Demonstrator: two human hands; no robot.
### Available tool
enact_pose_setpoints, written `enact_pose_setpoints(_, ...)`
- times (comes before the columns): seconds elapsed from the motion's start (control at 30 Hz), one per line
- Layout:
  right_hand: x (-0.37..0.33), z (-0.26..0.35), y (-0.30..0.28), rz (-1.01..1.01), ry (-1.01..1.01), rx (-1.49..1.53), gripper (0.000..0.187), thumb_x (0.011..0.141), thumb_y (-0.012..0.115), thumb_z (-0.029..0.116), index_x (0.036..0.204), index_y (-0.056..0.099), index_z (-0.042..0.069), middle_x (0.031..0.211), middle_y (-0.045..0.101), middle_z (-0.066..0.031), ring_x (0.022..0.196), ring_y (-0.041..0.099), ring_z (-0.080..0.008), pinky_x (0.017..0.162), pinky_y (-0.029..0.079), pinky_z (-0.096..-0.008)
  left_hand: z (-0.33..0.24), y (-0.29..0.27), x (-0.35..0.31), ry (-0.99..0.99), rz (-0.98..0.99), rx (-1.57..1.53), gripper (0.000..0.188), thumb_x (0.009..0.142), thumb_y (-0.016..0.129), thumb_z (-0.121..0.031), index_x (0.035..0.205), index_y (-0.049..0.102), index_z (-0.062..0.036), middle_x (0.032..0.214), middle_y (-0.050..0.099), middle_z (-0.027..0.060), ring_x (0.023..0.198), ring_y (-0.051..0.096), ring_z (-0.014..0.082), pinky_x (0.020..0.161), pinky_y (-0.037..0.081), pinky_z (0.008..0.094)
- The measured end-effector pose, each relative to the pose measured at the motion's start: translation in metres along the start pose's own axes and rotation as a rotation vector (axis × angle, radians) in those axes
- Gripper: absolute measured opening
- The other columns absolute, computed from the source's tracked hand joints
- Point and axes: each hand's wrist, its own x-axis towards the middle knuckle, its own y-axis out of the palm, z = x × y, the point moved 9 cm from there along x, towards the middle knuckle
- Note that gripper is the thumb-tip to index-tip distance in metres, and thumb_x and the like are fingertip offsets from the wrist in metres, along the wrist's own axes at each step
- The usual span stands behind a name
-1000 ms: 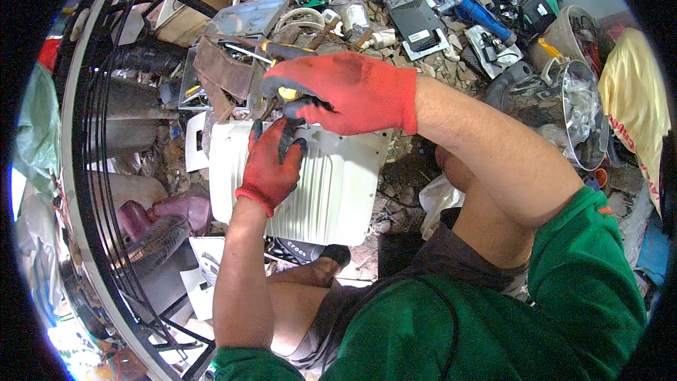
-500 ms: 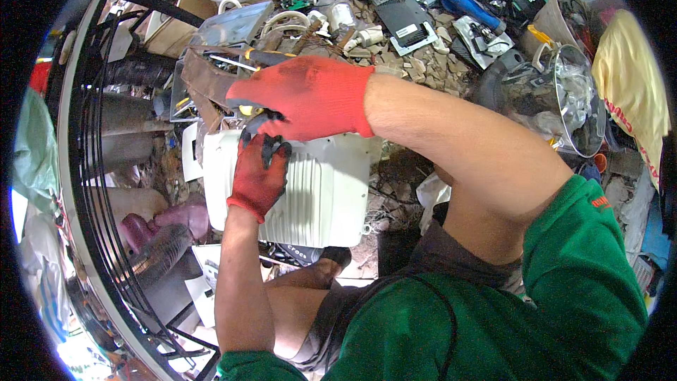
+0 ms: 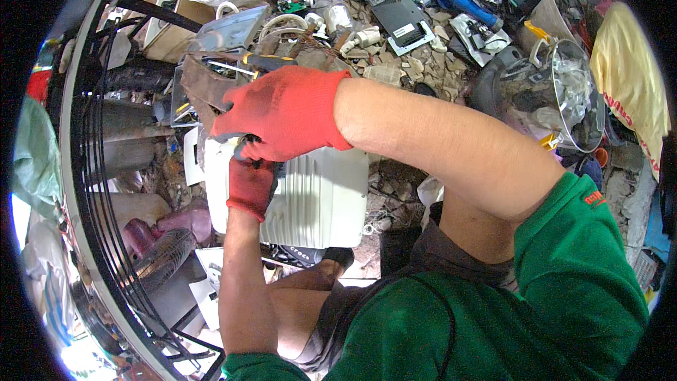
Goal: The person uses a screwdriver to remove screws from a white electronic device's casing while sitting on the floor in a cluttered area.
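A white plastic casing (image 3: pixel 321 201) with ribs along its top lies in front of me, by my legs. At its far left corner both my hands, in red gloves with dark finger coating, are close together. My right hand (image 3: pixel 285 113) reaches across from the right with bent fingers; a small yellowish bit shows beneath them, too hidden to name. Under it, my left hand (image 3: pixel 252 187) is closed over the casing's left part, its fingertips mostly covered. Just beyond lies a screwdriver (image 3: pixel 268 62) with a yellow and black handle, across a brown scrap piece (image 3: pixel 204 85).
A black metal rack (image 3: pixel 88 134) runs along the left. Beyond the casing, rubble and electronic scrap cover the floor, with a dark flat device (image 3: pixel 402 21) among them. At right stand a clear bucket of scrap (image 3: pixel 575 99) and a yellow bag (image 3: pixel 624 63). A purple object (image 3: pixel 183 220) lies at left.
My right hand has shifted left and slightly nearer, now covering more of my left hand's fingers. The casing has stayed about where it was.
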Motion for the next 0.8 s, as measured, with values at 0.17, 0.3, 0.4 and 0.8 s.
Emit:
enact_pose_setpoints(0.17, 0.009, 0.013, -0.001, 0.077, 0.019, -0.162, 0.031, 0.081, 0.064, 0.033, 0.1, 0.068, 0.009, 0.098, 0.069, -0.0141, 0.093, 0.067, -0.0342, 0.076, 0.055, -0.0475, 0.013, -0.002, -0.004, -0.025, -0.065, -0.096, 0.021, 0.085, 0.066, -0.007, 0.104, 0.064, 0.0015, 0.103, 0.07, 0.0134, 0.095, 0.065, 0.0181, 0.081, 0.049, 0.0327)
enact_pose_setpoints(0.3, 0.013, 0.011, 0.006, 0.134, -0.005, -0.197, 0.025, 0.08, 0.065, 0.023, 0.1, 0.064, 0.009, 0.095, 0.065, -0.0126, 0.091, 0.066, -0.0342, 0.073, 0.054, -0.0461, -0.008, 0.002, 0.004, 0.005, -0.023, 0.027, 0.019, 0.084, 0.063, -0.005, 0.102, 0.065, 0.0015, 0.093, 0.071, 0.0134, 0.083, 0.065, 0.0157, 0.074, 0.05, 0.0333)
enact_pose_setpoints(0.4, 0.013, 0.016, 0.007, 0.204, -0.012, -0.185, 0.025, 0.079, 0.063, 0.014, 0.103, 0.062, 0.008, 0.098, 0.062, -0.0124, 0.091, 0.065, -0.034, 0.074, 0.053, -0.0457, -0.002, -0.004, 0.002, -0.084, -0.037, 0.083, 0.018, 0.085, 0.064, -0.006, 0.1, 0.064, 0.0031, 0.087, 0.071, 0.014, 0.079, 0.065, 0.0154, 0.071, 0.05, 0.0331)
enact_pose_setpoints(0.8, -0.008, 0.01, -0.001, -0.144, -0.212, -0.087, 0.047, 0.086, 0.056, 0.018, 0.132, 0.052, 0.009, 0.134, 0.053, -0.0143, 0.118, 0.054, -0.0355, 0.101, 0.043, -0.0448, -0.024, -0.018, -0.002, -0.002, -0.124, -0.296, 0.022, 0.084, 0.065, -0.003, 0.106, 0.064, 0.0, 0.095, 0.068, 0.0042, 0.086, 0.06, 0.0102, 0.079, 0.049, 0.0276)
